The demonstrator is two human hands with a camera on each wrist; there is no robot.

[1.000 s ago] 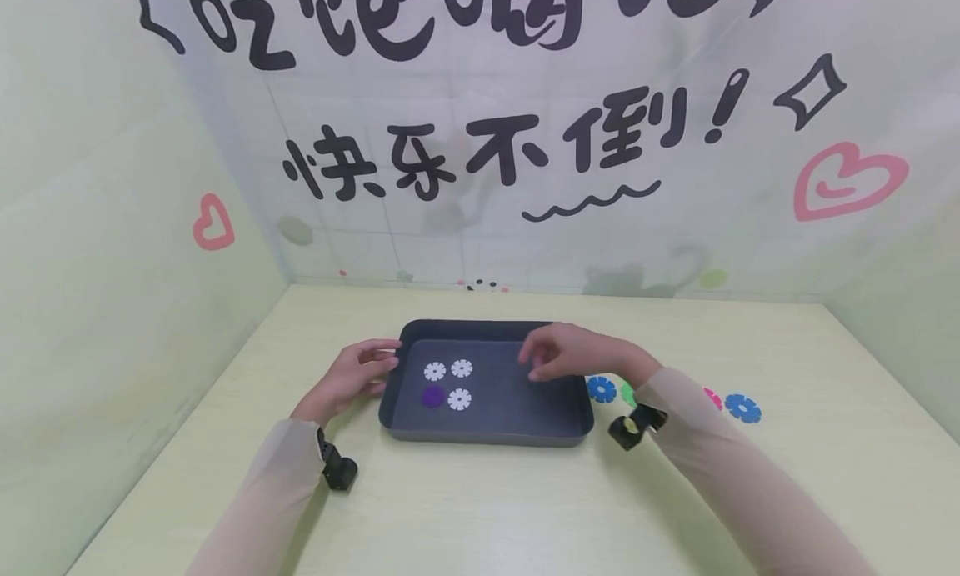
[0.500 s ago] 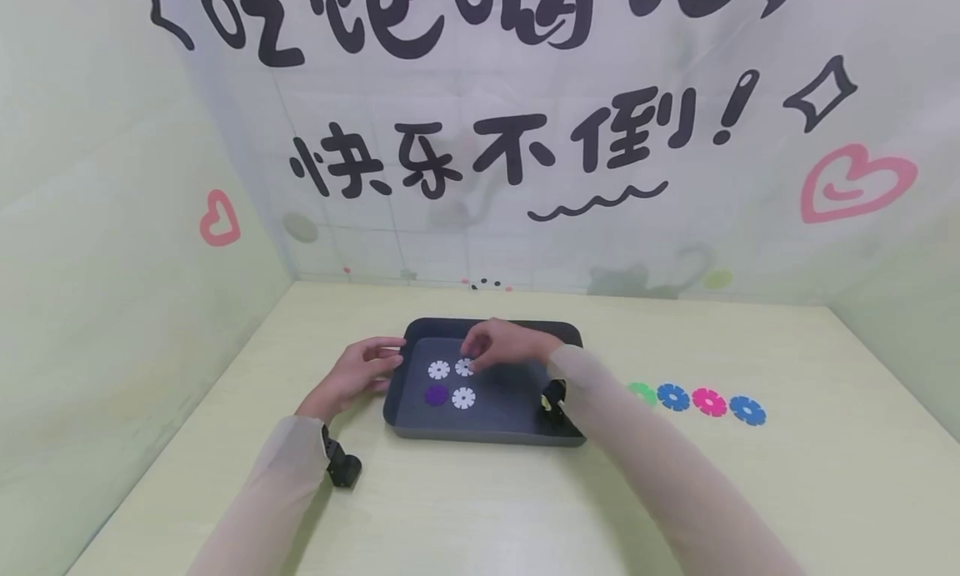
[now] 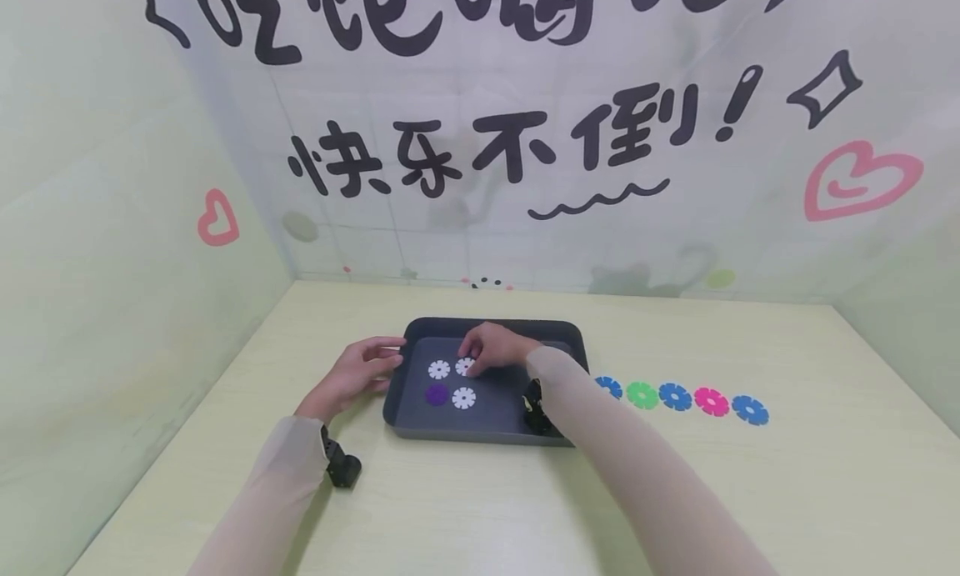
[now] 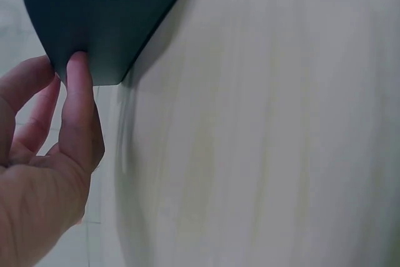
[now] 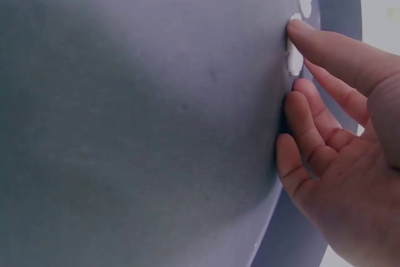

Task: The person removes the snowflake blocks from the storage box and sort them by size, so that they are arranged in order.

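Note:
A dark grey tray (image 3: 495,436) lies on the table. Inside its left half are two white notched plastic discs (image 3: 438,369) and a purple notched disc (image 3: 437,394). Another white disc (image 3: 462,366) lies flat at the upper right of this group. My right hand (image 3: 497,347) reaches over the tray and pinches this disc between thumb and forefinger; the right wrist view shows the thumb on the disc's edge (image 5: 294,48). At the tray's left end my left hand (image 3: 358,374) touches the outer wall, its thumb (image 4: 79,85) and fingertips against it.
Right of the tray, a row of flat notched discs lies on the pale wooden table (image 3: 465,509): a green one (image 3: 642,395), a pink one (image 3: 711,401) and several blue ones (image 3: 675,396). A printed cloth backdrop (image 3: 480,242) stands behind and on both sides.
My right hand has moved left across the tray to the upper right white disc. The discs beside the tray have come into fuller view. My left hand stays at the tray's end.

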